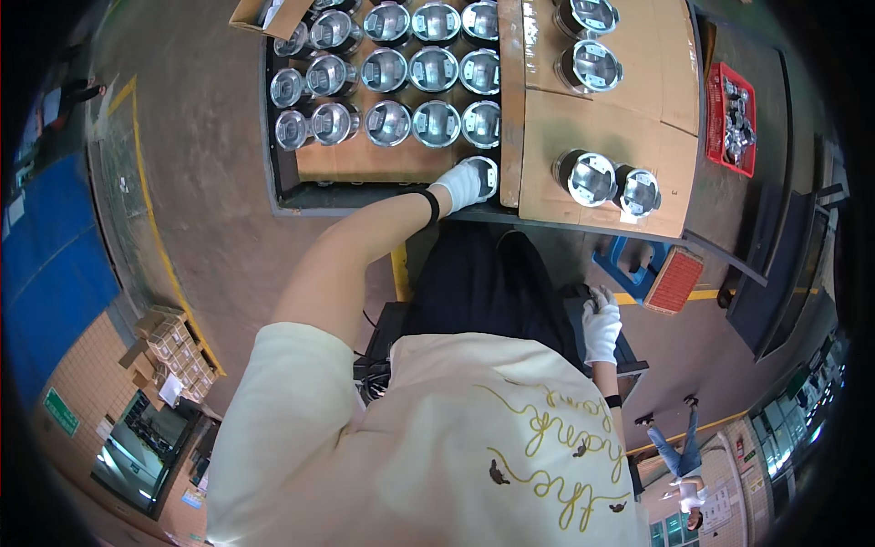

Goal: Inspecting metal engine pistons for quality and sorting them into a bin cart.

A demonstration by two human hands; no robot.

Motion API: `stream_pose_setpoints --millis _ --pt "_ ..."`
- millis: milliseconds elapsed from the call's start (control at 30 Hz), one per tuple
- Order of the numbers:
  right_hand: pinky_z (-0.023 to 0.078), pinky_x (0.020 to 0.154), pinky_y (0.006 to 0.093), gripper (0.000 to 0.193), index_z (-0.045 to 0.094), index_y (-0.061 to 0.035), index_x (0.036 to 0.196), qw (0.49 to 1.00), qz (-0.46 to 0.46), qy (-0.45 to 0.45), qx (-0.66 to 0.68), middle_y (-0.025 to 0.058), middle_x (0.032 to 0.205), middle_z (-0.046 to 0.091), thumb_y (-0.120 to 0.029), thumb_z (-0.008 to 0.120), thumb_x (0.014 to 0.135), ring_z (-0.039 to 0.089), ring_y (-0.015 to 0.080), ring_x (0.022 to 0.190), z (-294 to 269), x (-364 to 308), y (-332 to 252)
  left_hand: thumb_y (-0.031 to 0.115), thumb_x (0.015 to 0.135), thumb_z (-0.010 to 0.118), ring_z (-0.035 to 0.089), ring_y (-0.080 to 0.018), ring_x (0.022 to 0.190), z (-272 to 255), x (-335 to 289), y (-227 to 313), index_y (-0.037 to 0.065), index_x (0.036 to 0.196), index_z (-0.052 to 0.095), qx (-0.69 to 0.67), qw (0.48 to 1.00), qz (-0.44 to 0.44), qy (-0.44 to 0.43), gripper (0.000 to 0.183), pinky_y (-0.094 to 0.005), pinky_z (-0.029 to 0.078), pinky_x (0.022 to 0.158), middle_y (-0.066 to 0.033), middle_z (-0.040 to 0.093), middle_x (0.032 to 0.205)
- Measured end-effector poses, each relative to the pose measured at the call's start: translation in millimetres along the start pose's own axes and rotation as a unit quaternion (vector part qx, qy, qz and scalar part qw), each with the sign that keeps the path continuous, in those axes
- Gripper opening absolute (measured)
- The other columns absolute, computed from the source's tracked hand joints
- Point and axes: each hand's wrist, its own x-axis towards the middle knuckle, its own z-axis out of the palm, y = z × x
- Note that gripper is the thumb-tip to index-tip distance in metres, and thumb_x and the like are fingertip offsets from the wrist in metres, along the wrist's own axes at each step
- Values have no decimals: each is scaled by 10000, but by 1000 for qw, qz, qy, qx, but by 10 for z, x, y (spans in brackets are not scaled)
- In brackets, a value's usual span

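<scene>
My left hand [463, 185], in a white glove, is closed round a shiny round engine piston [488, 177] at the near right corner of the cardboard-lined tray [365, 164]. Just beyond it stand rows of pistons [436, 123] with bright metal crowns facing up. Down by my right side, my right hand [602, 333], also gloved, has its fingers curled. Something grey and metallic [599, 296] shows at those fingers, too small to name. To the right of the tray, a pair of pistons [592, 179] sits near the front of the cardboard sheet [602, 118], with further pistons [592, 67] farther back.
A red basket [731, 118] with small metal parts stands at the far right. Below the table edge are a blue stool [629, 264] and a red block-like top [674, 281]. An open carton [269, 16] rests at the tray's back left. Another person [684, 456] is at lower right.
</scene>
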Motion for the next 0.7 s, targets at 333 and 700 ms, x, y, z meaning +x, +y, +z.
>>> stream_pose_setpoints --millis 333,700 --pt "495 882 368 245 663 -57 1054 998 -54 19 3 153 1190 583 -74 622 813 601 313 1044 220 152 292 97 771 560 666 -284 812 -647 -621 4 94 972 680 -61 994 -85 20 234 -400 537 676 -140 679 861" --pt "500 840 391 207 649 -88 1034 971 -171 136 94 118 1132 610 -119 624 830 595 315 1002 -299 312 48 325 891 582 621 -184 711 -2329 -1428 781 53 921 691 -382 775 -365 347 295 -297 485 660 -48 665 791"
